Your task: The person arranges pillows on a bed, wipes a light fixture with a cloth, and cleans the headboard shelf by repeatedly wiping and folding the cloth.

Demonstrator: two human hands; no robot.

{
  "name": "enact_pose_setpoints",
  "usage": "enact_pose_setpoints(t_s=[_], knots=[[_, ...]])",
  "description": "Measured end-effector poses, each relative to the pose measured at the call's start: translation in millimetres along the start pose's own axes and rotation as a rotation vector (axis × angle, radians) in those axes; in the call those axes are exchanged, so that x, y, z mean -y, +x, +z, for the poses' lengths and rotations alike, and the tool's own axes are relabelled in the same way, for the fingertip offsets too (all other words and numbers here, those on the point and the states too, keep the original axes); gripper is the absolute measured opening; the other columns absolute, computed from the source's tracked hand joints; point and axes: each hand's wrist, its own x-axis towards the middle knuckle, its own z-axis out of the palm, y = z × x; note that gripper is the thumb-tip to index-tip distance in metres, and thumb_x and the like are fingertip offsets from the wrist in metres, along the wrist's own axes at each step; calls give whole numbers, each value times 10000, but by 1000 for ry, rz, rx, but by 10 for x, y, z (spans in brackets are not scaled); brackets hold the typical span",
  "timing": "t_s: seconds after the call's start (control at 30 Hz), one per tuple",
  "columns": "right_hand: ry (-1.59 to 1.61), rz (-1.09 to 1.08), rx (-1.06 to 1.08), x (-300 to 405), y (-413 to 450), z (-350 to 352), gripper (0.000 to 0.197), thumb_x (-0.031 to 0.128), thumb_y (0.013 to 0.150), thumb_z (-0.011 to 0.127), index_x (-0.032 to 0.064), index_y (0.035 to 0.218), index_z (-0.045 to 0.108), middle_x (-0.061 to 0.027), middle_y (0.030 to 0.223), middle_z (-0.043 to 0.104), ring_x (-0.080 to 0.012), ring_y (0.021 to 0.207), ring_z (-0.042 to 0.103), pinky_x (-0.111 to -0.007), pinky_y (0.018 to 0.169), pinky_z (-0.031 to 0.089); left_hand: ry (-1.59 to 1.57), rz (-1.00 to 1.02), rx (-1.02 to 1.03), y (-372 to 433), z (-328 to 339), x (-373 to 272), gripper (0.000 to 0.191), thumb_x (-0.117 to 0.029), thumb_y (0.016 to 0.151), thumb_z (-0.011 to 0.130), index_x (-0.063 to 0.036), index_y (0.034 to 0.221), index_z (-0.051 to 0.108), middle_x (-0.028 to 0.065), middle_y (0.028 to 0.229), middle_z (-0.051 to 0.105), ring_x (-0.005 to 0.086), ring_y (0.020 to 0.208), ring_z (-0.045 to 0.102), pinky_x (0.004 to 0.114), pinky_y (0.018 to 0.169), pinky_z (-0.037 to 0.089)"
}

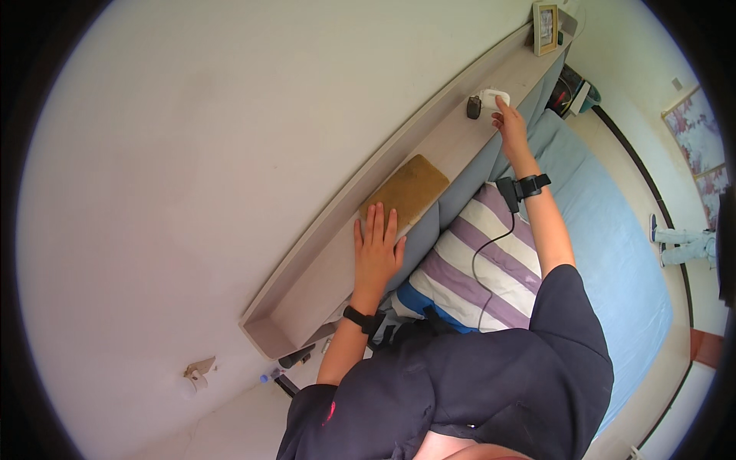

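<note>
My left hand (376, 253) lies flat on the near end of a folded brown cloth (409, 187), fingers spread, gripping nothing. The cloth rests on the headboard shelf (310, 296) of a bed. Farther along the shelf, my right hand (509, 123) has its thumb and fingers on a small white object (493, 98), perhaps a plastic case; its exact kind is unclear. Touching or just beside that object is a small dark item (474, 107), possibly a small bottle or a lighter. My right fingers are partly hidden behind the hand.
A picture frame (545, 29) stands at the shelf's far end. A striped pillow (460, 259) leans by the padded blue headboard (422, 230), on a bed with a light blue sheet (604, 230). A black cable (475, 264) hangs from my right wrist strap. A person's legs (684, 244) show at right.
</note>
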Motion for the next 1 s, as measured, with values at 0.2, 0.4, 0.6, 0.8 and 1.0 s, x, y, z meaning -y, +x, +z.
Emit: enact_pose_setpoints(t_s=[0.2, 0.4, 0.6, 0.8, 1.0], knots=[[229, 68, 99, 39, 18, -16, 387, 248, 890, 667, -45, 1137, 610, -100, 1010, 653, -141, 817, 641, -269, 684, 518, 18, -8, 1, -81, -10, 13, 574, -320, 931, 543, -73, 1433, 417, 185, 1518, 336, 309, 1432, 289, 554, 1127, 260], [-429, -91, -38, -12, 237, 25, 489, 365, 808, 721, -61, 995, 571, -191, 987, 659, -273, 798, 676, -367, 675, 516, 0, 7, 2, -34, 33, 6, 574, -322, 933, 536, -75, 1436, 412, 190, 1516, 338, 306, 1435, 284, 560, 1118, 272], [-744, -263, 34, 33, 219, 377, 539, 373, 752, 736, -86, 958, 544, -243, 840, 654, -357, 813, 660, -410, 705, 508, 30, -16, 5, -81, -4, 5, 562, -321, 937, 530, -81, 1433, 420, 175, 1519, 340, 295, 1437, 280, 553, 1121, 267], [-768, -401, 23, -132, 326, 343, 588, 358, 740, 738, -116, 1035, 553, -299, 976, 633, -410, 902, 636, -434, 778, 518, 26, -10, -3, -52, -5, -17, 557, -332, 944, 525, -87, 1433, 424, 172, 1516, 344, 281, 1436, 284, 547, 1123, 265], [-949, -405, 112, -153, 307, 285, 601, 389, 733, 739, -79, 1091, 615, -306, 1029, 622, -428, 1020, 588, -449, 862, 498, 15, -19, -19, -72, 6, -3, 550, -331, 949, 519, -88, 1433, 424, 170, 1514, 347, 276, 1436, 281, 549, 1123, 264]])
